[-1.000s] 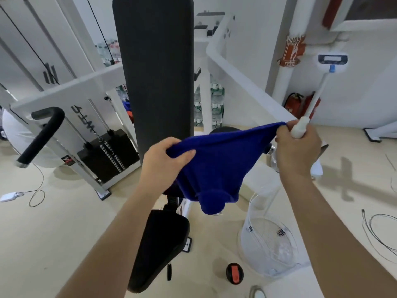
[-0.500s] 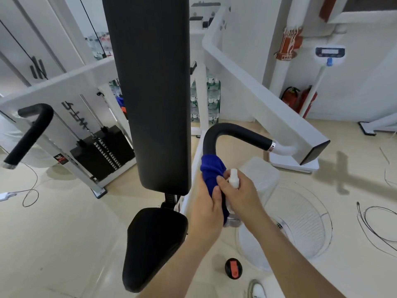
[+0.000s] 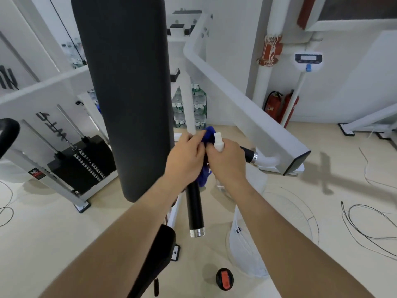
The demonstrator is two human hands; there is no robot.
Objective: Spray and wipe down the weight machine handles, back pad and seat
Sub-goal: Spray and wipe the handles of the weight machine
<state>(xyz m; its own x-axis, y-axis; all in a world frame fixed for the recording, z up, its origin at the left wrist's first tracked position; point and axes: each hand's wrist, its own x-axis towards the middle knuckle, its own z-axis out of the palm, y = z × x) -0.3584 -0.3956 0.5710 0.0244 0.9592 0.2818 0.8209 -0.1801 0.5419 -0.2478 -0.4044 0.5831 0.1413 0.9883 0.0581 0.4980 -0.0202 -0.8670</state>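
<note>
1. The left hand is curled tight around a blue cloth, pressing it onto the bend of the black handle of the weight machine; cloth shows above the fingers and hangs out below the palm.
2. The right hand is clenched around a spray bottle, whose white nozzle top sticks up out of the fist; the bottle's body is mostly hidden by the hand. The two hands touch at the knuckles.
3. Below the hands the handle runs down as a straight black tube to a silver end cap; to the right a short black stretch with a silver collar joins the white machine arm.
4. The black back pad stands upright just left of the hands, its lower edge level with the left forearm.
5. The black seat lies below the pad, partly hidden under the left forearm.
6. On the beige floor near the bottom edge lies a small black-and-red round object, beside a white fan lying on its side.
7. The weight stack stands towards the left edge.
</note>
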